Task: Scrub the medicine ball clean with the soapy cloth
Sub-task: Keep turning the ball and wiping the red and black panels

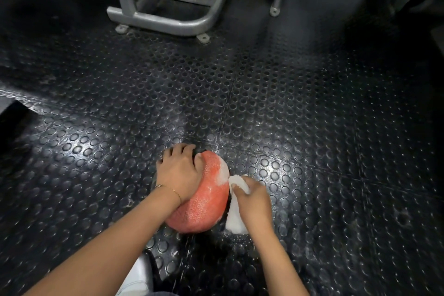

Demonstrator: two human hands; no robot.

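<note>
A red, textured medicine ball [204,202] sits on the studded black rubber floor, with white soap foam on its upper right side. My left hand [179,170] lies over the ball's top left, fingers spread and curled down over its far edge, holding it steady. My right hand [252,199] grips a white cloth [236,220] and holds it against the ball's right side. Part of the cloth hangs down below the hand to the floor.
A grey metal gym machine frame [168,21] is bolted to the floor at the back, with another grey leg [276,7] to its right. A white shoe [137,279] shows at the bottom edge. Wet streaks mark the floor near the ball.
</note>
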